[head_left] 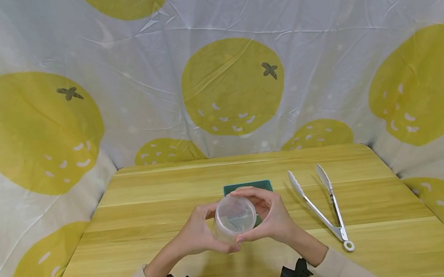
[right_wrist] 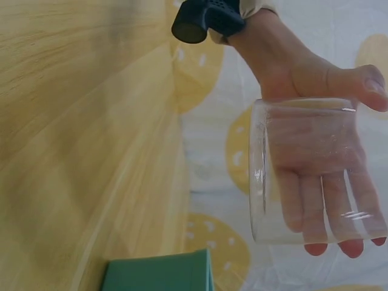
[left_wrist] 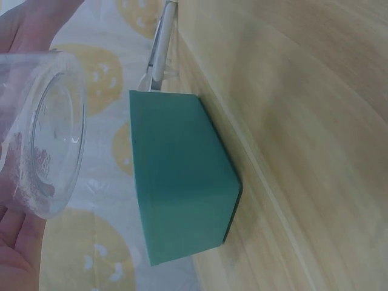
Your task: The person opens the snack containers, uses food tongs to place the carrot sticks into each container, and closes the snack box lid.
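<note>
A clear, see-through jar (left_wrist: 63, 139) is held above the table between both hands. My left hand (head_left: 197, 233) grips its side, and in the right wrist view its palm and fingers show through the clear wall. Over the jar's upper end lies a translucent round lid (head_left: 236, 213), tilted toward the head camera. My right hand (head_left: 272, 216) holds this lid by the rim, fingers at the far edge and thumb at the near edge. No contents can be made out inside. Beyond the hands stands a green box (left_wrist: 182, 176), partly hidden by them in the head view.
Metal tongs (head_left: 337, 216) lie spread on the wooden table (head_left: 150, 191), right of the hands, with their ring end toward me. A lemon-print curtain (head_left: 233, 87) hangs behind the table and at both sides.
</note>
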Demonstrator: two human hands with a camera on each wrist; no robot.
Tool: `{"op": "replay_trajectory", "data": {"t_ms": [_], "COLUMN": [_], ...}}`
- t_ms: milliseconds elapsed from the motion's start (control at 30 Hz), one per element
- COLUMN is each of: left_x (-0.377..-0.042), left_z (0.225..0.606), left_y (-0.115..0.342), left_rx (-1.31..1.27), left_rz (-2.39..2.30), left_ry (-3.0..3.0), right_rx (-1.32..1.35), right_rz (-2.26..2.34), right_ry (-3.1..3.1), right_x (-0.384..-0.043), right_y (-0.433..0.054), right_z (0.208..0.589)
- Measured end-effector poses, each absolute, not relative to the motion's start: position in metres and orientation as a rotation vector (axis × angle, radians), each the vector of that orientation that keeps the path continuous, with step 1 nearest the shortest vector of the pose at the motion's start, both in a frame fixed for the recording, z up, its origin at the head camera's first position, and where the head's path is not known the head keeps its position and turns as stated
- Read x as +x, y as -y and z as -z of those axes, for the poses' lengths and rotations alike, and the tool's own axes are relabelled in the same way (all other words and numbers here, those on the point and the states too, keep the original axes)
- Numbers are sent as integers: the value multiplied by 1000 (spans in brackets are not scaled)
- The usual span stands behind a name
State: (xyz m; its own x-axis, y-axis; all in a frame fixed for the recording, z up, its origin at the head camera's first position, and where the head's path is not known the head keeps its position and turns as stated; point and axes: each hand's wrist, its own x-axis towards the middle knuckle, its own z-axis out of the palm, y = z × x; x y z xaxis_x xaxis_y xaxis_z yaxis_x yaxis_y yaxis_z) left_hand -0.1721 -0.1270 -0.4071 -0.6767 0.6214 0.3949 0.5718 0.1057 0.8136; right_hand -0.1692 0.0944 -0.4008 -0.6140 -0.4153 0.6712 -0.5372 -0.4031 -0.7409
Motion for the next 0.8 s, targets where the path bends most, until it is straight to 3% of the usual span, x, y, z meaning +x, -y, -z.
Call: {"op": "replay_trajectory", "data": {"t_ms": [333,800], "left_x": [-171,-174], "left_z": [407,410], "left_y": [131,131], "left_rx": [1215,1266], "left_rz": [-1623,-1566], "left_ry": [-2197,-2050], "right_rx": [1419,1776], "right_rz": [-2220,-2353], "right_ry": [1627,1613], "right_x": [-171,-181], "right_y": [-93,-102], "right_z": [405,398]}}
